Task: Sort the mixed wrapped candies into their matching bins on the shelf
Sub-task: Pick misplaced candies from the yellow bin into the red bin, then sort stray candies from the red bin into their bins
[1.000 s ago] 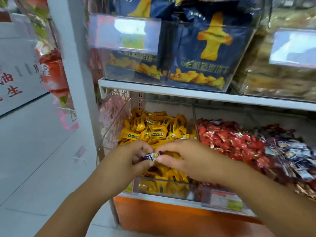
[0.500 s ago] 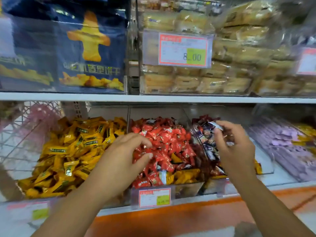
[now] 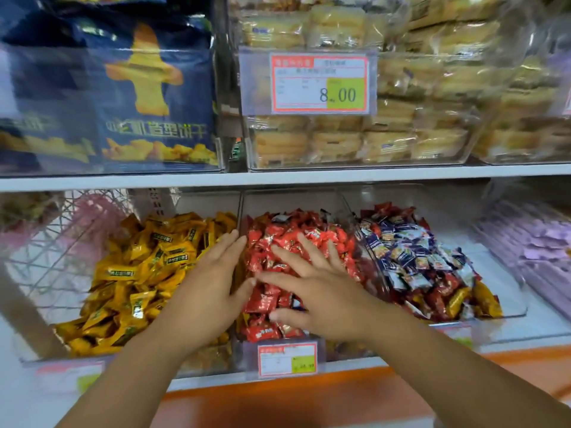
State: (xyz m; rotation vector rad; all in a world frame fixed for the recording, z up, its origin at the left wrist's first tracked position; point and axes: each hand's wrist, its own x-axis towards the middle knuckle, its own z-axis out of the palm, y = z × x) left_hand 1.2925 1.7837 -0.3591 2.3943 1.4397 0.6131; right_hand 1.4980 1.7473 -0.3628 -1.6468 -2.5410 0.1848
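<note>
Over the red candies [image 3: 279,231], the right hand [image 3: 324,298], back from the blue-wrapped pile [image 3: 401,251], lies spread and empty. The left hand [image 3: 213,282] does likewise.

The red candies [image 3: 290,242], yellow candies [image 3: 148,267] and blue-and-white candies [image 3: 408,254] are wrapped in crinkled, glossy film that catches the light, and they lie in bins [image 3: 290,200] of clear, smooth hard plastic. Above, the biscuit bags [image 3: 139,88] are shiny dark-blue film and the cakes [image 3: 340,140] sit in thin transparent wrap, with a paper price tag [image 3: 321,84] in a clear plastic holder. The shelf board [image 3: 309,177] looks smooth, white and matt, and the basket [image 3: 66,242] at left is thin white wire.
</note>
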